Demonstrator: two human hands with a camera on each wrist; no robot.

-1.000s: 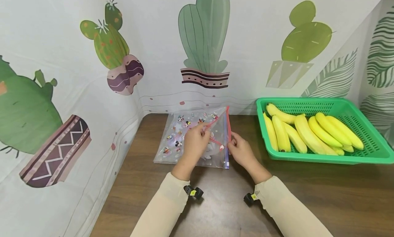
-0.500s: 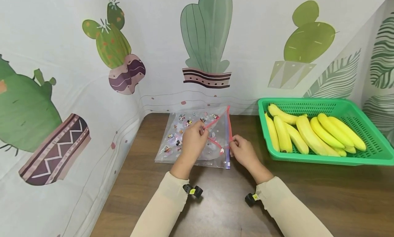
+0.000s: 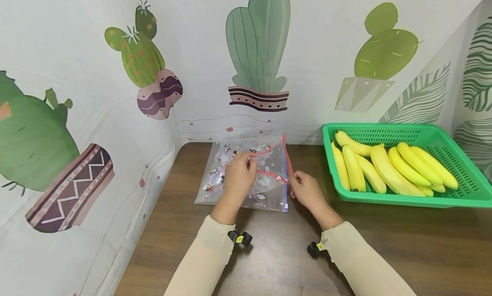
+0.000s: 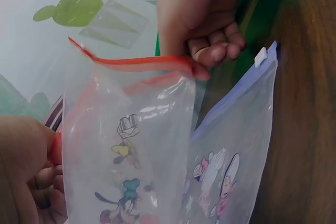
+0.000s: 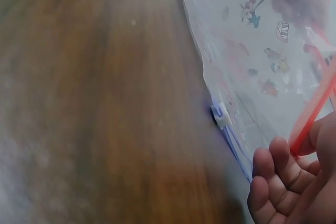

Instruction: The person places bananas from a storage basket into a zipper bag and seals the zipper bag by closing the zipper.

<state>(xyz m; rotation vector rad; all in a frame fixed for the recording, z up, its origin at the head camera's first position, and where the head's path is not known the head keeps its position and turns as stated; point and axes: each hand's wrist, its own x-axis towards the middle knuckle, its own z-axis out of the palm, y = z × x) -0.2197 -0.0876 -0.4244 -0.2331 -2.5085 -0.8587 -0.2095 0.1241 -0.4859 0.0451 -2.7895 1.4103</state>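
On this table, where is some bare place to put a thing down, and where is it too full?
Bare wood lies on the table in front of the green basket, and at the near left, beside the cactus cloth. The back middle is crowded: the zip bags, with the left hand and right hand pinching one red rim. Bananas fill the basket.
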